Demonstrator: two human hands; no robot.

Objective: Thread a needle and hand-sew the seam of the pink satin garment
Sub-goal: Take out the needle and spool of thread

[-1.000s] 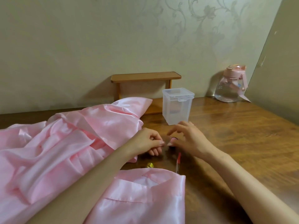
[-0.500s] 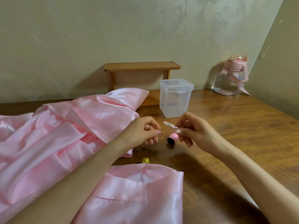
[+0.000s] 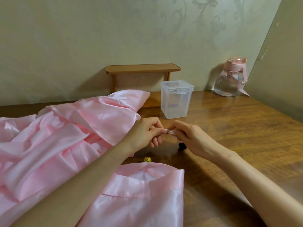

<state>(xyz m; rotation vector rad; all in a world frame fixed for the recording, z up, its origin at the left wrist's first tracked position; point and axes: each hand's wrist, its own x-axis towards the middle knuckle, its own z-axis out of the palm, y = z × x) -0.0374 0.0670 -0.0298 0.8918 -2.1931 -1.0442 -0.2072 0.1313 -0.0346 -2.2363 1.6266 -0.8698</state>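
Note:
The pink satin garment (image 3: 65, 136) lies crumpled over the left half of the wooden table (image 3: 237, 136), with one folded part near the front edge. Just above the table's middle, my left hand (image 3: 144, 133) and my right hand (image 3: 195, 138) meet fingertip to fingertip. Both pinch a small clear tube (image 3: 169, 132), one at each end. The dark end of a pink thread spool (image 3: 182, 145) shows under my right hand; whether the lower fingers hold it I cannot tell. No needle or thread is visible.
A small gold object (image 3: 147, 159) lies on the table by the garment's front fold. A lidded clear plastic box (image 3: 176, 100) stands behind the hands. A low wooden shelf (image 3: 142, 69) is against the wall, with a pink-capped water bottle (image 3: 229, 79) at the back right.
My right hand picked the clear tube and spool up off the table. My left hand has now come over and taken hold of the tube's other end.

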